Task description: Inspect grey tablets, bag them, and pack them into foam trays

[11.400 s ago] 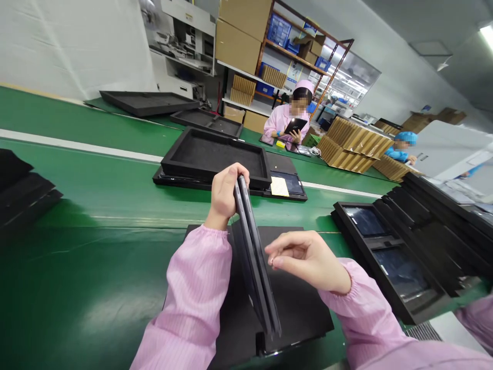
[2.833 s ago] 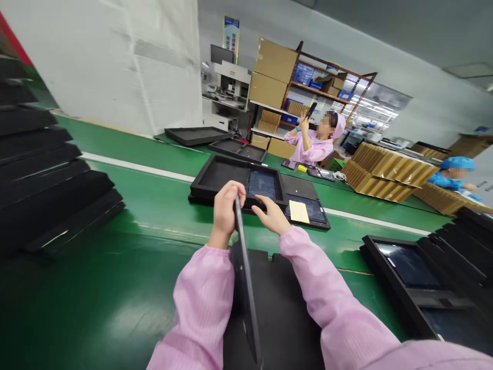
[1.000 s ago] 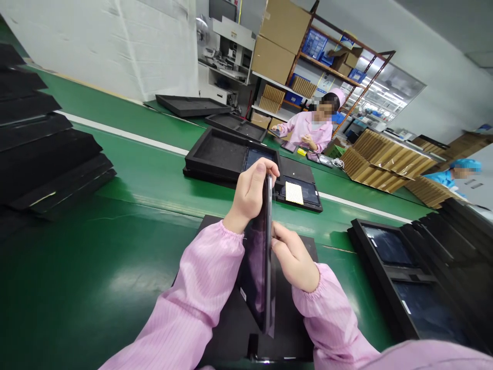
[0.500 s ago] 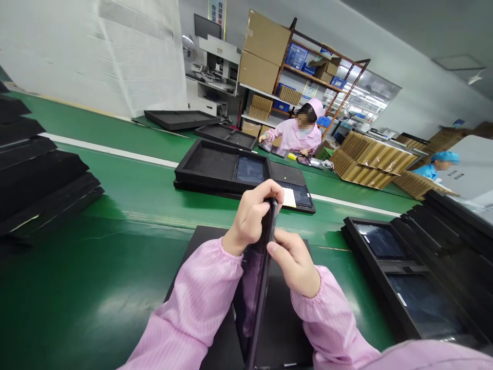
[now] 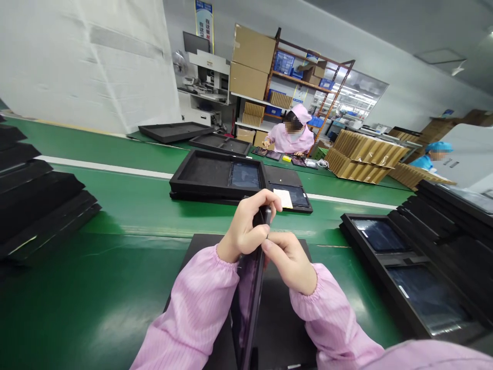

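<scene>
A dark tablet (image 5: 249, 308) stands on edge in front of me, its screen turned to the left. My left hand (image 5: 249, 223) is closed round its upper end, fingers over the top and thumb along the side edge. Against the same edge, just below, my right hand (image 5: 290, 262) is closed in a pinch, its thumb close to the left thumb; the other fingertips are partly hidden behind the tablet. Under both hands lies a black foam sheet or tray (image 5: 287, 324) on the green bench.
Beyond my hands, a black foam tray (image 5: 200, 190) holds one tablet (image 5: 245, 174); beside it a yellow note (image 5: 283, 199) lies on another. Foam trays with tablets (image 5: 379, 234) stand right, stacked black foam (image 5: 46, 205) left. A co-worker in pink (image 5: 295, 134) sits opposite, near cardboard dividers (image 5: 362, 154).
Earlier, two tablets were in my left hand; now one shows. Another tablet has appeared in the far tray. In the last second, my hands have come together at the upper edge.
</scene>
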A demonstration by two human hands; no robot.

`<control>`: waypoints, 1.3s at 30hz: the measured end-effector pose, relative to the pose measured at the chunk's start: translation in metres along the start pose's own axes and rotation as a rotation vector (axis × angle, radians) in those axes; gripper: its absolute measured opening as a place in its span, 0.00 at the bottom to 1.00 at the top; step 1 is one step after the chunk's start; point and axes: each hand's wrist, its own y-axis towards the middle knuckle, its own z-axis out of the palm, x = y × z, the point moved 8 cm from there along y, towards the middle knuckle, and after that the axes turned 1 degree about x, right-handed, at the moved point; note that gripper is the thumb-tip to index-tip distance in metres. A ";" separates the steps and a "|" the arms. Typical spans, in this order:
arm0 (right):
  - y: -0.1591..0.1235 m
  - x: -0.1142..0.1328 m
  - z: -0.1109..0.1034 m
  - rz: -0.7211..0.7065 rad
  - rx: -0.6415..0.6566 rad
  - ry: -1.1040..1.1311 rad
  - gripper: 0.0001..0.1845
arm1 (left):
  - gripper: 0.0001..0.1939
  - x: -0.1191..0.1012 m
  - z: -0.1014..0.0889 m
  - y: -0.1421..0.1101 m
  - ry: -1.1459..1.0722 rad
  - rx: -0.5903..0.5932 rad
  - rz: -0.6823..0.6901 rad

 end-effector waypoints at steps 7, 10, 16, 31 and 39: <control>-0.031 0.006 0.012 0.035 -0.140 -0.472 0.06 | 0.11 -0.021 0.007 -0.006 0.136 0.018 0.155; -0.046 0.013 0.013 -0.100 -0.277 -0.586 0.02 | 0.11 -0.042 0.017 -0.015 0.241 0.010 0.366; -0.062 0.022 0.004 -0.240 -0.462 -0.725 0.11 | 0.12 -0.054 0.033 -0.023 0.282 0.042 0.590; -0.057 0.021 0.007 -0.083 -0.511 -0.771 0.06 | 0.07 -0.036 0.025 -0.020 0.151 0.002 0.561; -0.058 0.024 0.008 -0.089 -0.533 -0.755 0.06 | 0.11 -0.032 0.028 -0.022 0.114 0.034 0.548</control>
